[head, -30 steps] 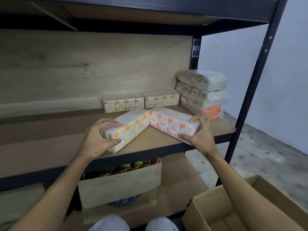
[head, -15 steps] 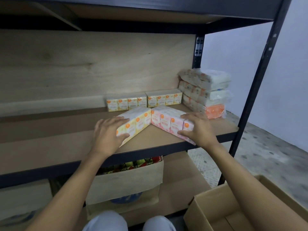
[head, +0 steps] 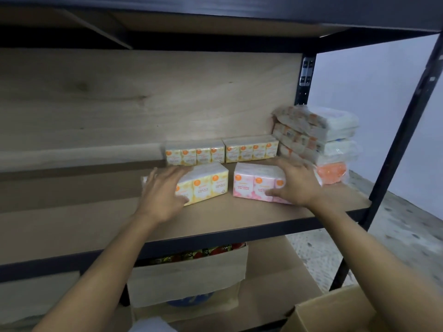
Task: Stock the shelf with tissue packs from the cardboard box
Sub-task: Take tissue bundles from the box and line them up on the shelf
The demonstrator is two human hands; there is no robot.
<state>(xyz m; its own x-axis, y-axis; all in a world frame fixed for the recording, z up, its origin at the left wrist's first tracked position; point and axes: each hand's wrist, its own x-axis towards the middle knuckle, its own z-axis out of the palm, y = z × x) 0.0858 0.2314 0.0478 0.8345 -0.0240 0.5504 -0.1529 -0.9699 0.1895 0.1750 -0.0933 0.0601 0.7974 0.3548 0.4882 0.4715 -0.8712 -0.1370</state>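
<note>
Left hand (head: 163, 195) rests on yellow pack (head: 209, 186); right hand (head: 297, 185) apparently grips pink pack (head: 251, 185).

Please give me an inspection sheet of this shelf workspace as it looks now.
Surface: brown shelf board, bare on the left.
Job's things: yellow pack and pink pack side by side, apart; row of yellow packs behind; wrapped stack at right; cardboard box lower right, contents unseen.
Clutter: open box on the lower shelf holding colourful items.
Hands: left hand lies with straight fingers on the yellow pack; right hand covers the pink pack's right end, grip unclear.
Cables: nothing seen.
Surroundings: pale wall, speckled floor.
</note>
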